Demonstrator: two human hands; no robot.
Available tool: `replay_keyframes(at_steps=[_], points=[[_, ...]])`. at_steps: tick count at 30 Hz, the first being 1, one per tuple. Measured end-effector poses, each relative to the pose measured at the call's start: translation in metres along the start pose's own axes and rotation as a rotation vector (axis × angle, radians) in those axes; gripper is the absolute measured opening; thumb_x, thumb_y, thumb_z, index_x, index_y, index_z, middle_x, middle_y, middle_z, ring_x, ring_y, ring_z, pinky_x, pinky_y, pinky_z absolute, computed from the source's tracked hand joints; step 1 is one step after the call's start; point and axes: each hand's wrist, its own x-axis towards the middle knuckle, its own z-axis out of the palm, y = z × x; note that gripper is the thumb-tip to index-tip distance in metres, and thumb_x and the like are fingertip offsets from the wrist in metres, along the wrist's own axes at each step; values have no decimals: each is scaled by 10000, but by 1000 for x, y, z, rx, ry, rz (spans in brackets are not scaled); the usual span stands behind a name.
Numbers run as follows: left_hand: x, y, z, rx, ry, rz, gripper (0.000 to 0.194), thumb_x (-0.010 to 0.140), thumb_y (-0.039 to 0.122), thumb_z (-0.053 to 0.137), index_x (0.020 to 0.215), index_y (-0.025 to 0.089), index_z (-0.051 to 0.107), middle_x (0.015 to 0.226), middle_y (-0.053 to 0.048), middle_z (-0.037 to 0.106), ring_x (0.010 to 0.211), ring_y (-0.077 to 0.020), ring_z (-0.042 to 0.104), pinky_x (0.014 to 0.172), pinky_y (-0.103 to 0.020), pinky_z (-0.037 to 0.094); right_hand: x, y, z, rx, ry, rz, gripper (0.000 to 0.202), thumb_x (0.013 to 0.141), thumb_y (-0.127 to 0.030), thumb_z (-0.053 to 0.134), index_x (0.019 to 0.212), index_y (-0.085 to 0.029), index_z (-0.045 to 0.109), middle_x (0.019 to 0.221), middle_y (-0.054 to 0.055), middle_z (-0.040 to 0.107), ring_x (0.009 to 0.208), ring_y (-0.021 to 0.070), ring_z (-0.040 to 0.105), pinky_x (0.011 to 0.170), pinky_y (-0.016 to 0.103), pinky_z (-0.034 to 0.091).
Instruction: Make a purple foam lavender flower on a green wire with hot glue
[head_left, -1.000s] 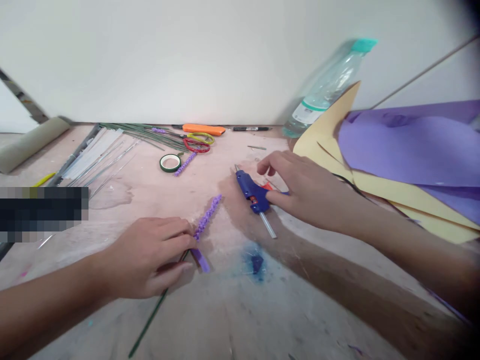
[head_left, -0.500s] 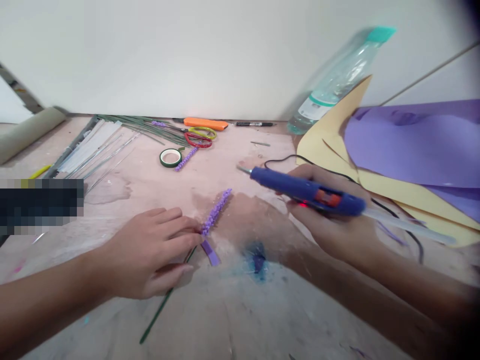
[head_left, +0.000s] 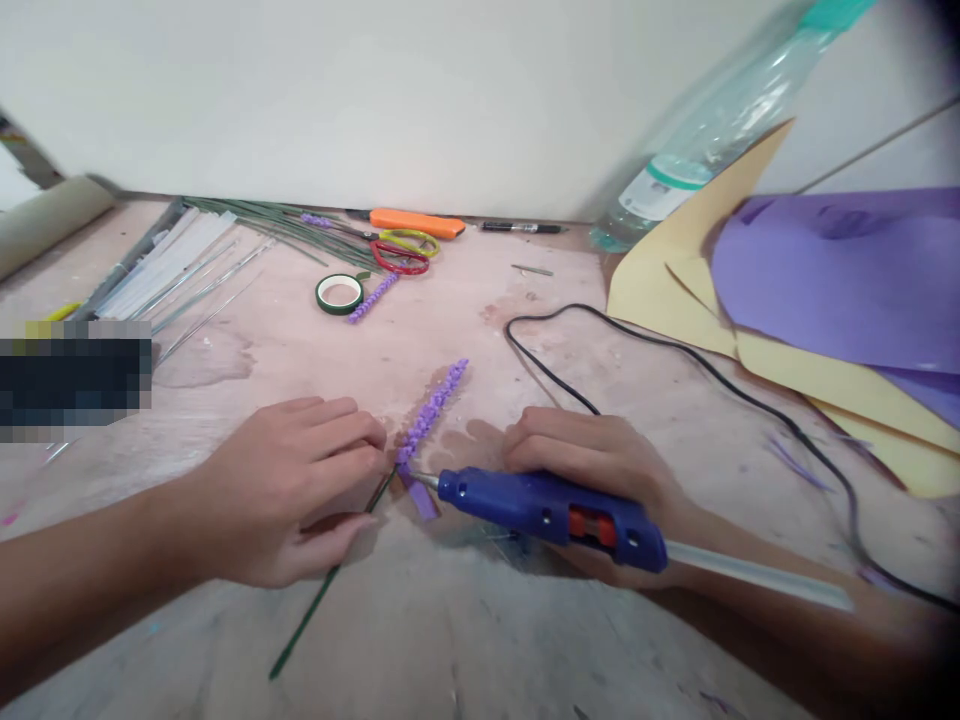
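My right hand (head_left: pixel 592 450) is wrapped round a blue glue gun (head_left: pixel 547 510), with a clear glue stick (head_left: pixel 757 575) poking out of its back end. The metal nozzle meets or nearly meets a purple paper strip (head_left: pixel 421 498) at the base of a lavender-like paper flower (head_left: pixel 433 408). This flower lies aslant on the table, its green wire stem (head_left: pixel 315 605) running toward me. My left hand (head_left: pixel 296 490) rests beside the flower's base, fingers curled and pinching the stem between thumb and fingers; the exact contact is partly hidden.
A black cord (head_left: pixel 690 350) loops across the right side. Farther back lie green tape (head_left: pixel 340 294), scissors (head_left: pixel 401 257), an orange cutter (head_left: pixel 418 223), a pen (head_left: pixel 523 228) and green wires (head_left: pixel 262 222). A bottle (head_left: pixel 697 160) leans behind purple paper (head_left: pixel 832 280). Glue sticks (head_left: pixel 165 265) lie left.
My right hand has brought the glue gun down and left, so its nozzle is now at the purple strip. My left hand stays by the stem. The view has shifted slightly.
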Motion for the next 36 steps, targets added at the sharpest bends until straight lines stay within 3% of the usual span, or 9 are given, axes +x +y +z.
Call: replay_keyframes(at_steps=[7,24,36], points=[[1,0,-1,-10,-18,-8,166,957,231,545,1099,183,617,1037,-88,696,866,-228,615,743,-358,474,-1,0,7,-44,35,2,329,1022,-540,458,927,-240,555,738,29,583,613,168,530,537,311,382],[1,-1,1,-52,-25,-12,159,959,206,569,1103,163,623,1059,-88,672,900,-231,583,766,-366,456,0,2,11,-80,15,23,219,974,-444,530,897,-242,497,727,1,512,610,156,462,539,314,328],[1,-1,-2,-39,-10,4,137,963,215,574,1070,158,637,1046,-90,679,886,-227,596,754,-368,472,0,1,11,-89,-1,22,270,944,-488,551,885,-233,480,725,-8,477,610,151,424,546,305,301]])
